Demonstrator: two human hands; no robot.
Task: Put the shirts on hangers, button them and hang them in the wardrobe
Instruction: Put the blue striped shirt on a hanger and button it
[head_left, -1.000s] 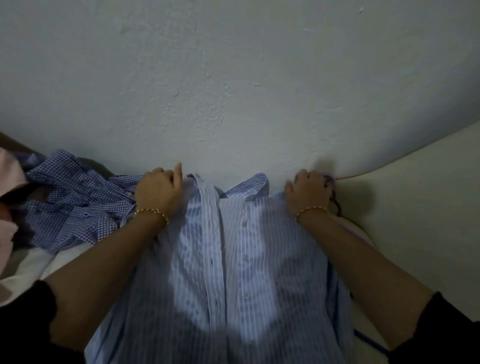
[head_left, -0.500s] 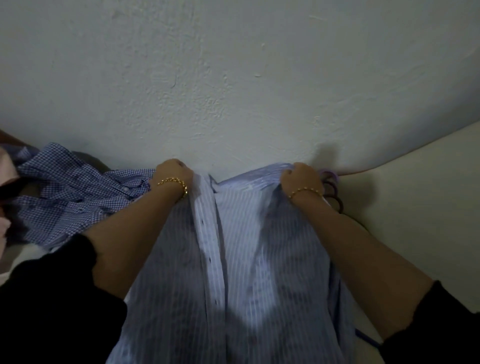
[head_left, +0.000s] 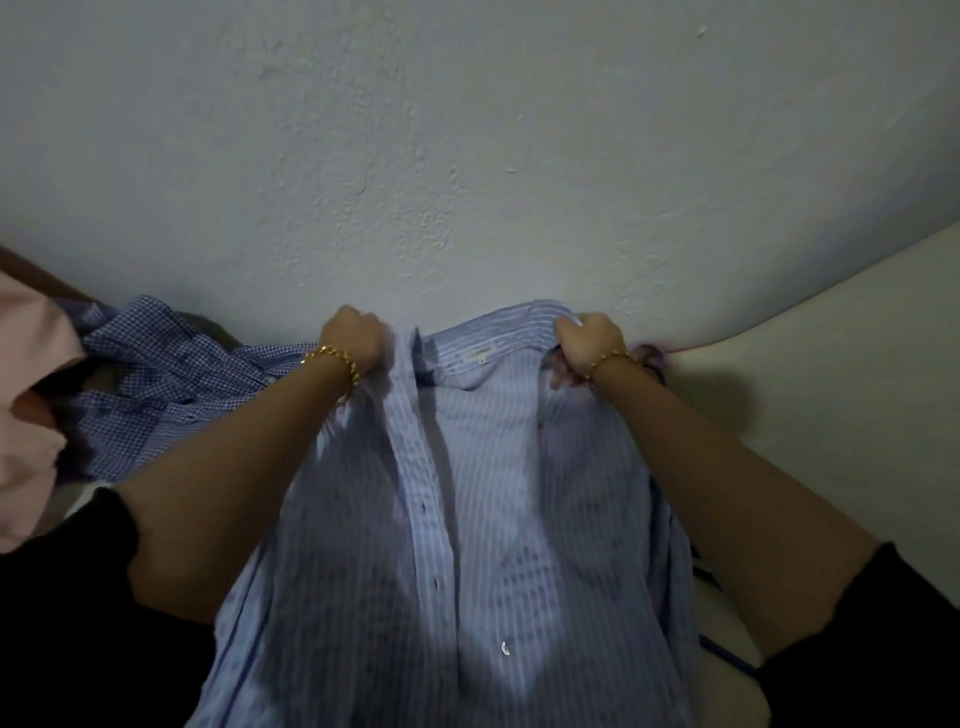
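A rough, white plastered wall (head_left: 467, 156) filled the upper view, meeting a smooth cream panel (head_left: 857, 338) on the right. The striped shirt (head_left: 467, 519) lay with its collar at the foot of the wall, its front open down the button strip. The left hand (head_left: 353, 340) and the right hand (head_left: 589, 343) were well apart, each clenched on the fabric at the collar. A purple hanger (head_left: 652, 356) peeked out beside the right wrist. A checked shirt (head_left: 171, 374) and a pink garment (head_left: 26, 374) lay crumpled to the left. The pale surface (head_left: 727, 613) beneath showed only in slivers.
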